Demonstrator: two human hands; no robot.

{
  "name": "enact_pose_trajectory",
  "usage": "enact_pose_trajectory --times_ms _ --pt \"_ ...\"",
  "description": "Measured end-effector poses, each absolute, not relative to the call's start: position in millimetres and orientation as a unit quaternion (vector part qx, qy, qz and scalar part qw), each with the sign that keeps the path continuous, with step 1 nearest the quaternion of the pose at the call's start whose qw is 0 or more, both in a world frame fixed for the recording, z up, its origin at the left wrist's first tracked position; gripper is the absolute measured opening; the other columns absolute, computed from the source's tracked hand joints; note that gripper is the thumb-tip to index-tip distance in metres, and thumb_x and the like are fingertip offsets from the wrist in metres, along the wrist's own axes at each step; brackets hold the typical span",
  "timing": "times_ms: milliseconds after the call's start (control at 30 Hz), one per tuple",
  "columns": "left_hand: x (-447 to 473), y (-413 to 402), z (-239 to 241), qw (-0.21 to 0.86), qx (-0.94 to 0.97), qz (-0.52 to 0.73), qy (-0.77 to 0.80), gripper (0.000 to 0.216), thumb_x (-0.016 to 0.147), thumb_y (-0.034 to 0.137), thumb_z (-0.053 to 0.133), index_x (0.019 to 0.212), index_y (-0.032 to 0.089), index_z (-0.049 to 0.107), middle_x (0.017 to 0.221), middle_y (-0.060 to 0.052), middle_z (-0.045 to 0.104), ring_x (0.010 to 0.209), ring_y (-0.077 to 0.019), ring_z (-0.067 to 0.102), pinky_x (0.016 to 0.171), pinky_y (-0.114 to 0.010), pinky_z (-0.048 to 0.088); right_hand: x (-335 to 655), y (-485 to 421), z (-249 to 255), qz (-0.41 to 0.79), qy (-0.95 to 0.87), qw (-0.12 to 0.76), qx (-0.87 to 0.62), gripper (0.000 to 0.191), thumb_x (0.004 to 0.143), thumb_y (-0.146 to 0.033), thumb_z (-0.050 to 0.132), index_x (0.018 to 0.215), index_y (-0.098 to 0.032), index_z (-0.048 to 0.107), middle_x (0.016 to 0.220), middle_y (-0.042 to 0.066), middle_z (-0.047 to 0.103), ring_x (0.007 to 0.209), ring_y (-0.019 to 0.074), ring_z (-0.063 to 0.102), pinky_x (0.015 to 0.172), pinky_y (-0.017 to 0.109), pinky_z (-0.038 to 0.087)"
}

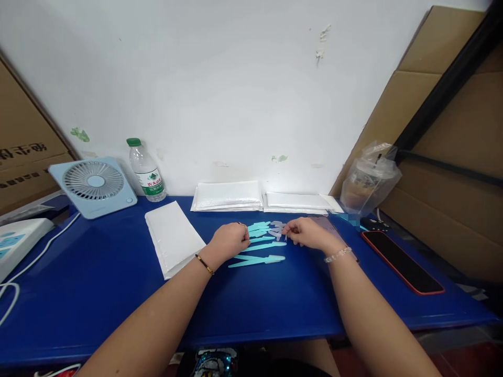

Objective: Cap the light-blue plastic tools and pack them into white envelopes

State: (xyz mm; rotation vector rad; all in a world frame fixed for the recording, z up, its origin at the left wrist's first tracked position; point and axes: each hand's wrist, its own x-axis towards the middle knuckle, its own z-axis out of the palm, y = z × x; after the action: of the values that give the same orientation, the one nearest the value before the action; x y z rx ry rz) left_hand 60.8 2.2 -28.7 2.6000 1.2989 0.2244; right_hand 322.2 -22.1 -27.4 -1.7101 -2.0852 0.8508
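The turquoise sticks [257,261] lie on the blue worktop [271,303] in front of you: several bunched towards the wall, others spread nearer to you, roughly crosswise. The pale, translucent pieces [274,235] sit in a small heap at the right end of the bunch.

Your left hand [231,241] is at the left ends of the sticks, with its fingers curled and the thumb drawn in. Whether they grasp a stick cannot be told, since the hand covers the spot. Your right hand [308,233] is at the right edge of the heap, its fingers drawn together at the tips. A small piece shows just below them; whether it is gripped cannot be confirmed.

Handling assessment: the sticks appear to be thin plastic, so expect light weight, fair stiffness and a smooth surface that may slide on the worktop. Take each by the narrow shank, thumb against forefinger; the broader right end may carry an edge, which is too small to verify, so keep your skin off it. The pieces appear lighter, somewhat flexible and easily scattered. Pinch one by its sides, gently, as firm pressure may bend it or flick it away.

A white mailer [173,236] lies flat beside your left forearm, clear of the sticks.
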Motion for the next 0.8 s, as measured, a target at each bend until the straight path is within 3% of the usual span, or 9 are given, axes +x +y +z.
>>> enact_pose_trajectory --times_ms 133,267,600,800 --pt "61 1 -28 0.111 0.885 0.075 0.446 0.011 0.074 0.024 0.052 0.069 0.019 0.060 0.077 -0.002 0.063 0.067 -0.0144 0.056 0.055 -0.024 0.036 323 -21 -27 0.276 -0.745 0.137 -0.592 0.016 0.072 -0.019 0.056 0.084 -0.017 0.067 0.069 0.003 0.066 0.056 0.0135 0.057 0.055 0.024 0.045" --pt "61 2 -28 0.107 0.887 0.078 0.443 0.010 0.074 0.024 0.052 0.068 0.019 0.059 0.077 -0.002 0.064 0.067 -0.0149 0.056 0.055 -0.024 0.036 322 -23 -23 0.218 -0.779 0.169 -0.563 0.012 0.073 -0.023 0.058 0.078 -0.018 0.067 0.078 0.003 0.066 0.069 0.0157 0.059 0.063 0.025 0.044" --pt "62 2 -24 0.127 0.885 0.082 0.441 0.015 0.077 0.028 0.051 0.069 0.019 0.060 0.078 -0.003 0.065 0.066 -0.0142 0.055 0.054 -0.024 0.034 308 -26 -20 0.229 -0.803 0.190 -0.517 0.014 0.078 -0.024 0.059 0.080 -0.019 0.072 0.084 0.004 0.070 0.078 0.0168 0.063 0.071 0.026 0.045" --pt "63 -1 -21 0.214 0.886 0.069 0.405 0.017 0.077 0.033 0.053 0.075 0.020 0.064 0.077 -0.001 0.065 0.065 -0.0135 0.056 0.052 -0.022 0.035 301 -31 -16 0.297 -0.805 0.199 -0.473 0.017 0.078 -0.030 0.060 0.085 -0.020 0.072 0.083 0.003 0.070 0.075 0.0166 0.063 0.065 0.026 0.047"
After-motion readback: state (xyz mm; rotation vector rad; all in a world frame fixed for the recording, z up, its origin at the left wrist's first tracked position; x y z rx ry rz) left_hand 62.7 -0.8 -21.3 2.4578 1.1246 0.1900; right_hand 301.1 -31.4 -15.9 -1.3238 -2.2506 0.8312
